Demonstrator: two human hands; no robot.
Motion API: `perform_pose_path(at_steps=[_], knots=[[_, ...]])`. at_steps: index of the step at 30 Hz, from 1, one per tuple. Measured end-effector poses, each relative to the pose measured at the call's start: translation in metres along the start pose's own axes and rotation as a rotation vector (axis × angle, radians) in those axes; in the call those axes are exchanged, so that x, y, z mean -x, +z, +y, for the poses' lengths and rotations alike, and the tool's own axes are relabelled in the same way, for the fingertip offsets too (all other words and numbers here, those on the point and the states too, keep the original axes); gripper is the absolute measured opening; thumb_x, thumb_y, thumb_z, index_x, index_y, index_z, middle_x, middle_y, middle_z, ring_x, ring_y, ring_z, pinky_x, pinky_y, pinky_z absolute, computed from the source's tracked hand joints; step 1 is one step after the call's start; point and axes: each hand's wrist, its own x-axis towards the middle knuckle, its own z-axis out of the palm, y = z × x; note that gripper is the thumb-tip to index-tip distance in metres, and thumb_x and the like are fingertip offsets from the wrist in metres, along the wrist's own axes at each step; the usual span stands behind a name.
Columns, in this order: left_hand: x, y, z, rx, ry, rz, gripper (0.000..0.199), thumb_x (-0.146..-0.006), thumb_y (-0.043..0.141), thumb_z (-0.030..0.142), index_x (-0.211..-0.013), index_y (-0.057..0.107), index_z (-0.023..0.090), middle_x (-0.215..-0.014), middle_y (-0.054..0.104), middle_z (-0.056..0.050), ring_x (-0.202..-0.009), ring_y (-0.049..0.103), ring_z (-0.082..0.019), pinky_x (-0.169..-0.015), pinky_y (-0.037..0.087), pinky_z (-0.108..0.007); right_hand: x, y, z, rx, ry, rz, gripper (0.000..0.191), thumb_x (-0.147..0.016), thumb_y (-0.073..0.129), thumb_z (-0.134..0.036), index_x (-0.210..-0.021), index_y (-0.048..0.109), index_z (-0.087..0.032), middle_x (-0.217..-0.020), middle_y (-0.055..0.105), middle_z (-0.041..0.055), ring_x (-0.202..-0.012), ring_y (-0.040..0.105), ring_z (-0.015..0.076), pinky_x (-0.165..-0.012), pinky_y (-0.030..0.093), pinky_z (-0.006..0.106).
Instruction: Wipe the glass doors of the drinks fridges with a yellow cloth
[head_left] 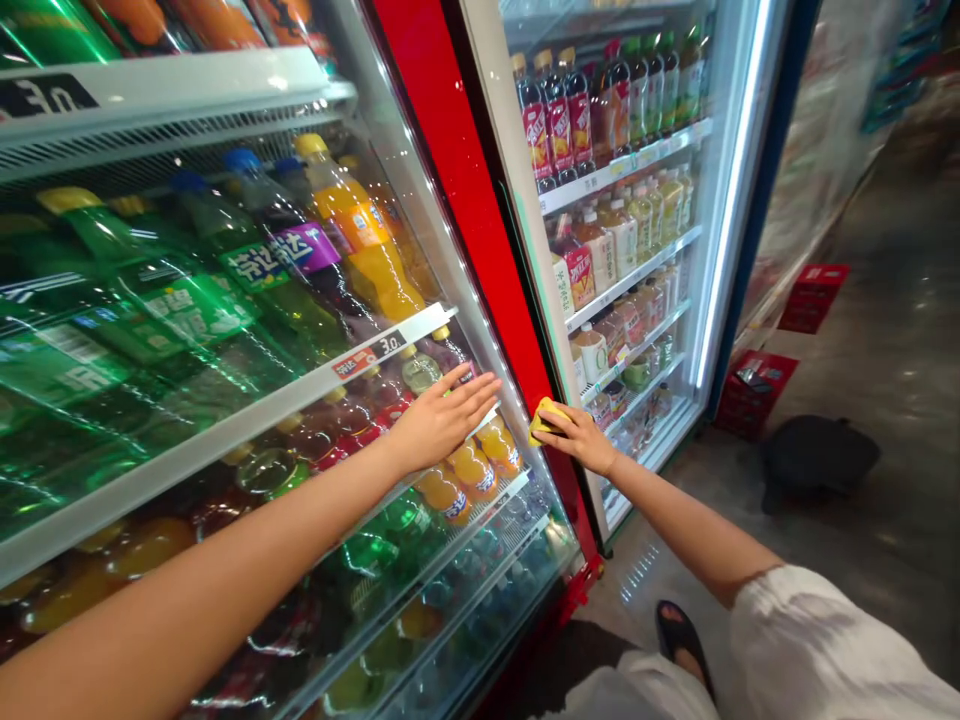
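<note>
My left hand (448, 418) lies flat with its fingers stretched out on the glass door (420, 240) of a drinks cooler, and nothing is in it. On the red door frame (495, 240), just to the right, my right hand (583, 438) holds a folded yellow cloth (546, 420) against the frame's edge. The fingers of that hand lie over the cloth. Behind the glass stand green bottles (157, 290) and an orange bottle (367, 240) on a shelf marked 3.0.
A second cooler (626, 290) with shelves of bottles stands at the right. Beyond it are red boxes (756, 392) and a black stool (819, 455) on the grey floor (892, 350). My sandalled foot (684, 645) shows at the bottom.
</note>
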Motion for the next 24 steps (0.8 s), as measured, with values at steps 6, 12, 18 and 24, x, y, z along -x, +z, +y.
perform_pose_path(at_steps=[6, 12, 18, 24], knots=[[-0.002, -0.020, -0.033, 0.010, 0.044, 0.088, 0.049, -0.099, 0.043, 0.017, -0.146, 0.056, 0.024, -0.162, 0.047, -0.003, -0.155, 0.036, -0.019, -0.133, 0.014, -0.047, -0.092, -0.040, 0.018, 0.007, -0.026, 0.135, 0.047, -0.105, 0.053, -0.019, -0.143, 0.059, -0.047, -0.154, 0.056, -0.0009, -0.146, 0.047, 0.0257, -0.115, 0.051, 0.053], [0.004, -0.049, -0.068, -0.017, 0.050, 0.138, 0.045, -0.101, 0.047, 0.022, -0.143, 0.060, 0.031, -0.158, 0.051, 0.001, -0.151, 0.043, -0.017, -0.132, 0.018, -0.042, -0.189, -0.089, 0.035, -0.004, -0.057, 0.214, 0.041, -0.106, 0.049, -0.023, -0.136, 0.066, -0.046, -0.153, 0.057, -0.0012, -0.142, 0.050, 0.0246, -0.116, 0.050, 0.052], [0.014, -0.095, -0.107, -0.047, 0.033, 0.045, 0.043, -0.106, 0.038, 0.026, -0.144, 0.059, 0.028, -0.161, 0.048, 0.000, -0.152, 0.039, -0.013, -0.131, 0.019, -0.034, -0.284, -0.137, 0.046, 0.003, -0.104, 0.345, 0.040, -0.104, 0.050, -0.020, -0.129, 0.072, -0.041, -0.151, 0.060, 0.0012, -0.133, 0.057, 0.0253, -0.113, 0.051, 0.050], [0.028, -0.150, -0.157, -0.146, -0.089, 0.067, 0.045, -0.105, 0.039, 0.027, -0.146, 0.056, 0.032, -0.164, 0.042, 0.003, -0.155, 0.035, -0.013, -0.132, 0.015, -0.035, -0.370, -0.183, 0.054, -0.006, -0.157, 0.397, 0.044, -0.100, 0.051, -0.016, -0.129, 0.073, -0.040, -0.148, 0.062, -0.0003, -0.127, 0.061, 0.0259, -0.110, 0.052, 0.051]])
